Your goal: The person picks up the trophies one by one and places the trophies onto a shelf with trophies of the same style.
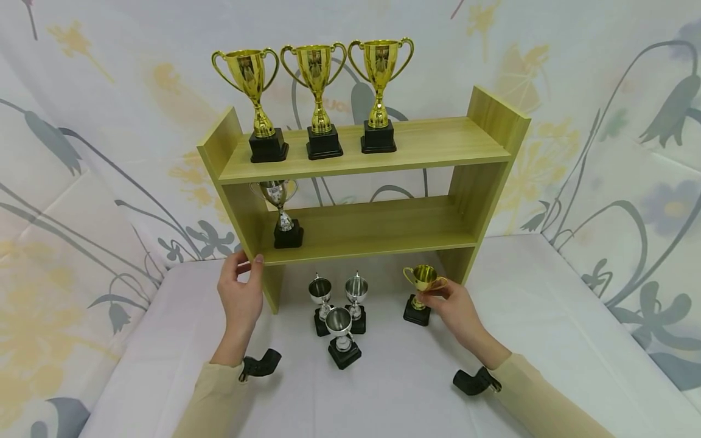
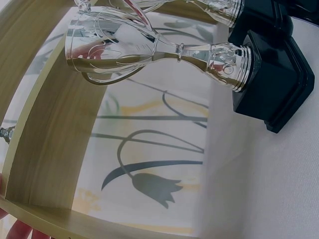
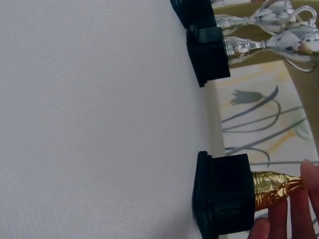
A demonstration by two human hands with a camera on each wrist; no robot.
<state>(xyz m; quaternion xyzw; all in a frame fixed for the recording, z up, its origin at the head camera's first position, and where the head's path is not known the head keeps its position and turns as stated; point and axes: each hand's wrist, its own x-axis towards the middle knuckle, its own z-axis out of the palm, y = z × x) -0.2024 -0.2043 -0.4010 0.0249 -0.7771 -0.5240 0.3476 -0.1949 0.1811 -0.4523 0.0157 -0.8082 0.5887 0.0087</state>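
My right hand (image 1: pixel 453 307) pinches the stem of a small gold trophy cup (image 1: pixel 423 277) with a black base, at the right under the wooden shelf (image 1: pixel 372 228). In the right wrist view the gold stem (image 3: pixel 274 189) sits between thumb and fingers, and the black base (image 3: pixel 229 194) is close over the white cloth. My left hand (image 1: pixel 241 298) grips the shelf's left side panel near the middle board, thumb at the front edge. Three small silver trophies stand together under the shelf: one at left (image 1: pixel 320 292), one at right (image 1: pixel 356 289), one in front (image 1: pixel 339 322).
Three large gold trophies, the middle one (image 1: pixel 314 67) among them, stand on the top board. A silver trophy (image 1: pixel 286 225) stands at the left of the middle board. White cloth (image 1: pixel 383 389) covers the table; a flower-print curtain (image 1: pixel 602 152) hangs behind.
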